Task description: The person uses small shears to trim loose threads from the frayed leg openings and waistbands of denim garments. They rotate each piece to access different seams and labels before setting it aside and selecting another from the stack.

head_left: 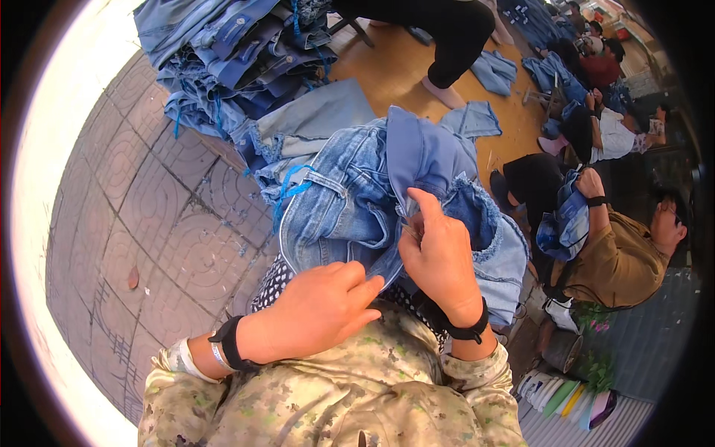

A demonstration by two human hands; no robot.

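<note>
Faded blue jeans (331, 208) with a blue cord through a belt loop lie over my lap on dotted black-and-white cloth. My left hand (320, 305) is at the lower waistband, fingers curled on the denim edge. My right hand (439, 264) is closed around what looks like a small metal tool, partly hidden by its fingers, at the fly of the jeans. Beside it rise a smoother blue denim flap (421, 145) and a pale, frayed-edged leg section (491, 276).
Tied denim piles (231, 45) stand at upper left on a wooden board (361, 67), above tiled pavement (149, 223). A person in brown (611, 261) sits at right holding denim; several other people (611, 134) sit beyond. Plants (596, 372) and a cylindrical container (558, 346) are at lower right.
</note>
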